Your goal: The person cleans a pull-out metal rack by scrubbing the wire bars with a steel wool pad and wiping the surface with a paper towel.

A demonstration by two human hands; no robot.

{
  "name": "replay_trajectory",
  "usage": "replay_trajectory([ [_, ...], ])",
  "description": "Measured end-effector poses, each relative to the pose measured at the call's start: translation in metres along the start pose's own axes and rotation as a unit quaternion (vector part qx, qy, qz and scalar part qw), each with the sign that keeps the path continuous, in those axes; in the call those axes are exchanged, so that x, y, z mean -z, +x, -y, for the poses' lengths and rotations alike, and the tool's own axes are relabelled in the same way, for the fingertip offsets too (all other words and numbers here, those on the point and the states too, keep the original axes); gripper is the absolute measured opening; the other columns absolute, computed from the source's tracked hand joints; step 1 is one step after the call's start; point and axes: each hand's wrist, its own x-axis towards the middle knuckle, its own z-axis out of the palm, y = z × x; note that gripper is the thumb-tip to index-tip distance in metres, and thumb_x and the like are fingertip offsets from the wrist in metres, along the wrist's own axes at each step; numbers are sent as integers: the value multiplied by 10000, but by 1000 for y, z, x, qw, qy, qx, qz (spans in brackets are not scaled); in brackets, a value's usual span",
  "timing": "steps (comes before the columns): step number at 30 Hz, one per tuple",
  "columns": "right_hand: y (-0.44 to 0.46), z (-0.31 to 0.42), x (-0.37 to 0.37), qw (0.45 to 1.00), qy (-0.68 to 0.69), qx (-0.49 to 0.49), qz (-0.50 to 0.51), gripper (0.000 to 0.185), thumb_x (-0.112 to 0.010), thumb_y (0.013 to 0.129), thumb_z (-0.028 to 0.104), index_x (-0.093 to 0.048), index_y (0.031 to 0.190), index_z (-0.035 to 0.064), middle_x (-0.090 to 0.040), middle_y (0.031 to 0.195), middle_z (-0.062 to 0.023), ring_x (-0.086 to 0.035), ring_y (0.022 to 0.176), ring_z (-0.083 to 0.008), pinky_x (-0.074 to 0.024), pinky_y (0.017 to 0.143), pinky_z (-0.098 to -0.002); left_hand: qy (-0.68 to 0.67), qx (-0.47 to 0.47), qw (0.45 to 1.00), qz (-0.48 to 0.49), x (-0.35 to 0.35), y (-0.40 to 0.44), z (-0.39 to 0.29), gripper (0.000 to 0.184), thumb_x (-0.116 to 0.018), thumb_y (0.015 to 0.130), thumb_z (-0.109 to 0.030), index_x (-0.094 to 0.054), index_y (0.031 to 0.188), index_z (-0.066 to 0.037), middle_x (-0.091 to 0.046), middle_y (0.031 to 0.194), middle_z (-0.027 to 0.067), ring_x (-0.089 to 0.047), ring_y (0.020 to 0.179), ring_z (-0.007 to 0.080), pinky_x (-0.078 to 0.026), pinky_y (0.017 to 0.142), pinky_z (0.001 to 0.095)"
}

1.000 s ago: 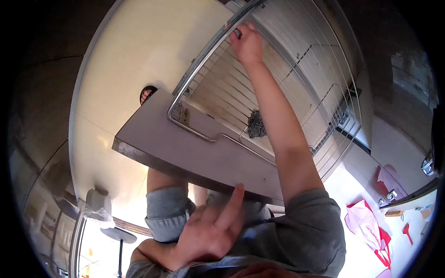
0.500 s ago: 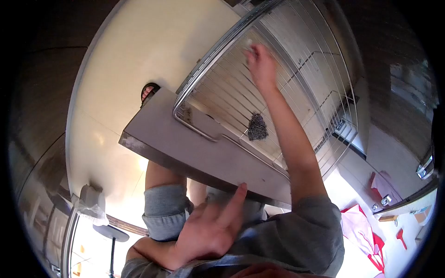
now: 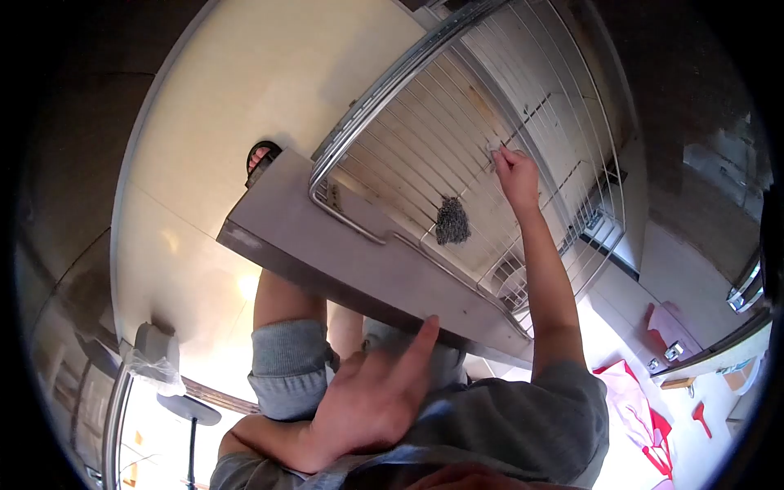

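A pull-out wire basket (image 3: 392,122) with a grey drawer front (image 3: 327,237) stands open before me. My right hand (image 3: 518,175) is over its wire bottom, fingertips pinched on a small whitish piece (image 3: 493,150) too small to name. Nearer the drawer front, a dark grey steel wool scouring pad (image 3: 453,220) lies on the wires, apart from both hands. My left hand (image 3: 376,400) is by the front's outer edge, index finger stretched out towards it and the other fingers loosely bent and partly blurred. Nothing shows in that hand. Whether its fingertip touches the panel, I cannot tell.
Dark marks show beneath the wires. Left of the basket is a large pale surface (image 3: 269,73); a sandalled foot (image 3: 261,159) is beside the drawer front. A grey object with clear plastic (image 3: 155,359) is at lower left. Pink-and-red cloth (image 3: 633,408) is at lower right.
My right hand has moved right and nearer to me across the basket, with the whitish piece. The left hand and the scouring pad stay about where they were.
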Motion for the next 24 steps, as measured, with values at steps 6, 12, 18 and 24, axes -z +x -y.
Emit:
replay_trajectory([
  [6,63,122,-32,976,134,120,-121,147,-611,806,140,-673,924,80,-580,775,-156,-587,722,-328,-477,659,-397,-11,11,1000,21,1,0,0,176,-592,713,-153,-657,821,-31,-490,1310,106,-513,637,163,-488,577,293],
  [12,74,141,-66,980,96,131,-111,192,-634,794,160,-666,977,112,-580,842,-113,-583,795,-302,-483,679,-400,35,-9,999,4,-1,2,0,171,-589,700,-168,-661,802,-51,-493,1306,115,-507,632,159,-475,565,279],
  [18,-22,-1,-21,995,-57,81,-9,275,-624,813,165,-630,1086,146,-564,825,-115,-579,771,-295,-489,674,-388,1,38,999,35,1,-1,-5,185,-628,759,-138,-690,930,-106,-449,1355,28,-559,673,153,-520,598,301],
  [24,21,78,-39,991,88,81,-57,252,-619,820,165,-632,1064,101,-599,898,-139,-584,777,-320,-487,692,-380,14,2,1000,-2,-5,0,0,150,-591,685,-171,-657,768,-65,-481,1318,121,-519,667,160,-486,594,281],
])
